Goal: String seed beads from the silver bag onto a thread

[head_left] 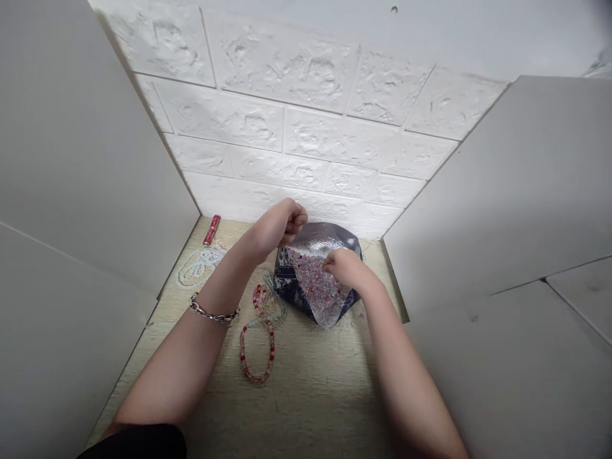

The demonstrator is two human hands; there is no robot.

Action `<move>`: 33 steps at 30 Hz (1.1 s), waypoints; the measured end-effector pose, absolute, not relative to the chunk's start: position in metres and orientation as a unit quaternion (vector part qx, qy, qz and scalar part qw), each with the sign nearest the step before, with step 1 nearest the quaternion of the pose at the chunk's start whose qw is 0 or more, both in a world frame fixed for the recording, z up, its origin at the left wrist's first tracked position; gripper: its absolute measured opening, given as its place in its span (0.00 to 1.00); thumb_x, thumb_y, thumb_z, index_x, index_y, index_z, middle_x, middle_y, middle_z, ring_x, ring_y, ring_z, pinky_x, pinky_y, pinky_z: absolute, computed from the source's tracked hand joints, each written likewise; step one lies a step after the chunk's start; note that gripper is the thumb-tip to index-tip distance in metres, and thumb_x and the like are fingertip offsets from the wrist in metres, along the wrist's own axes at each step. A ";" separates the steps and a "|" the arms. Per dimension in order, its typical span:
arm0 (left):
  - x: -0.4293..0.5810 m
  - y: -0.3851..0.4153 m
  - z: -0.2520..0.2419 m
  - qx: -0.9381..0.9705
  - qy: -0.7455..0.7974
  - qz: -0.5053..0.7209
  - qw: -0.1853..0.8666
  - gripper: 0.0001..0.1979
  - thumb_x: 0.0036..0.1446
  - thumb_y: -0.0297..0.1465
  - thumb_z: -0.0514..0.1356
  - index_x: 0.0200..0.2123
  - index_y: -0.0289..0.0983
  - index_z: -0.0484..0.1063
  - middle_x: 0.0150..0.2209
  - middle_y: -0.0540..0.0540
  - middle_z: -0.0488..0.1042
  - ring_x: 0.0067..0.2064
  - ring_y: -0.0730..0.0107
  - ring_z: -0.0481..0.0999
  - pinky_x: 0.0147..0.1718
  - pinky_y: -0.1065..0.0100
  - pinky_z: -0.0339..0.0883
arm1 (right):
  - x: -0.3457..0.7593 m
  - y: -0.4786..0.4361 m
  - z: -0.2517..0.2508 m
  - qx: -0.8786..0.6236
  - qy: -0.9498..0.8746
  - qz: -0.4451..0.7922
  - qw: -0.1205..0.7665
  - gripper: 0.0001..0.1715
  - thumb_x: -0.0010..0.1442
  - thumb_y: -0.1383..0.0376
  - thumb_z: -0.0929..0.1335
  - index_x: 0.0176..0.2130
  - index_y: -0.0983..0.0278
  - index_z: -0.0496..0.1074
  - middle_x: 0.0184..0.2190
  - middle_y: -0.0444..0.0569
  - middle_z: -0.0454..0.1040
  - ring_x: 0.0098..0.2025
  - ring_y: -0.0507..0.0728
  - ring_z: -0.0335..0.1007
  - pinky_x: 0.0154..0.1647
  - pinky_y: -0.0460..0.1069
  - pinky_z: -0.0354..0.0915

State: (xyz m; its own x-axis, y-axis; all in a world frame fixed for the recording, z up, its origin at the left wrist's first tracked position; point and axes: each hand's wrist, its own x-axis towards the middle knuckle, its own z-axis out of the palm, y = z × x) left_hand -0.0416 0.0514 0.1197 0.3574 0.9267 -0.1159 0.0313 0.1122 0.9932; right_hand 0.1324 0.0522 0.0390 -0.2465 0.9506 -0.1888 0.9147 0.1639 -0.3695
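Note:
A dark blue patterned foil pouch (306, 290) lies open at the back of the wooden table (310, 395), its silver lining showing. Pink and clear beads (315, 284) fill its mouth. My left hand (282, 223) is closed in a pinch on the pouch's upper edge, holding it up. My right hand (347, 268) rests on the beads with its fingers curled into them; what they hold is hidden. A metal chain bracelet (213, 312) sits on my left wrist.
A red and pink bead string (258, 357) and a green one (275, 309) lie left of the pouch. A white bead string (198, 264) and a small red tube (211, 230) lie at the back left. White panels wall both sides; a brick-pattern wall stands behind.

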 end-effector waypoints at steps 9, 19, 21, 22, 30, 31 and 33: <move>-0.037 0.041 0.120 0.680 0.440 0.343 0.476 0.11 0.52 0.33 0.49 0.26 0.35 0.69 0.17 0.54 0.54 0.19 0.80 0.52 0.17 0.74 0.45 | 0.147 0.048 0.070 -0.416 -0.517 0.586 0.465 0.14 0.47 0.59 0.69 0.32 0.65 0.65 0.17 0.36 0.53 0.16 0.43 0.44 0.17 0.42 0.47; -0.018 0.045 0.100 0.755 0.363 0.336 0.431 0.17 0.56 0.36 0.49 0.34 0.33 0.74 0.29 0.47 0.72 0.28 0.76 0.63 0.27 0.72 0.54 | 0.137 0.041 0.078 -0.347 -0.480 0.609 0.528 0.16 0.45 0.61 0.71 0.32 0.62 0.63 0.17 0.35 0.53 0.16 0.43 0.43 0.17 0.42 0.50; -0.016 0.045 0.099 0.754 0.364 0.338 0.431 0.17 0.56 0.37 0.49 0.33 0.33 0.74 0.29 0.47 0.72 0.27 0.76 0.64 0.27 0.72 0.55 | 0.137 0.041 0.077 -0.340 -0.479 0.614 0.528 0.16 0.45 0.61 0.71 0.32 0.62 0.62 0.17 0.36 0.55 0.16 0.43 0.44 0.17 0.42 0.50; -0.016 0.045 0.098 0.755 0.362 0.340 0.429 0.17 0.56 0.37 0.49 0.32 0.33 0.74 0.29 0.47 0.73 0.28 0.76 0.64 0.27 0.72 0.55 | 0.137 0.041 0.077 -0.339 -0.481 0.613 0.527 0.16 0.45 0.61 0.71 0.32 0.62 0.62 0.18 0.36 0.55 0.16 0.43 0.44 0.17 0.42 0.51; -0.018 0.045 0.097 0.770 0.359 0.334 0.408 0.18 0.55 0.38 0.49 0.30 0.33 0.74 0.25 0.48 0.70 0.26 0.76 0.62 0.26 0.72 0.54 | 0.136 0.040 0.080 -0.342 -0.491 0.602 0.529 0.16 0.45 0.61 0.71 0.32 0.62 0.63 0.16 0.35 0.53 0.17 0.44 0.48 0.18 0.42 0.52; -0.018 0.044 0.098 0.772 0.364 0.331 0.401 0.18 0.55 0.38 0.49 0.31 0.33 0.74 0.23 0.49 0.68 0.25 0.76 0.60 0.24 0.73 0.53 | 0.136 0.040 0.080 -0.343 -0.491 0.602 0.528 0.16 0.45 0.61 0.71 0.32 0.62 0.63 0.16 0.35 0.53 0.17 0.44 0.49 0.18 0.42 0.52; -0.017 0.043 0.099 0.776 0.383 0.325 0.383 0.17 0.55 0.38 0.49 0.29 0.33 0.74 0.20 0.51 0.63 0.23 0.78 0.57 0.22 0.73 0.50 | 0.136 0.040 0.080 -0.353 -0.496 0.598 0.522 0.17 0.45 0.60 0.71 0.33 0.62 0.62 0.16 0.35 0.53 0.17 0.44 0.51 0.18 0.42 0.52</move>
State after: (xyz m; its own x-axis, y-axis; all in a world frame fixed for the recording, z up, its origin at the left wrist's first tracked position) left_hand -0.0175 0.0427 0.0995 0.4962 0.8424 0.2104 0.3456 -0.4139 0.8422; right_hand 0.1362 0.0400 0.0804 -0.2054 0.9740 0.0955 -0.2740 0.0365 -0.9611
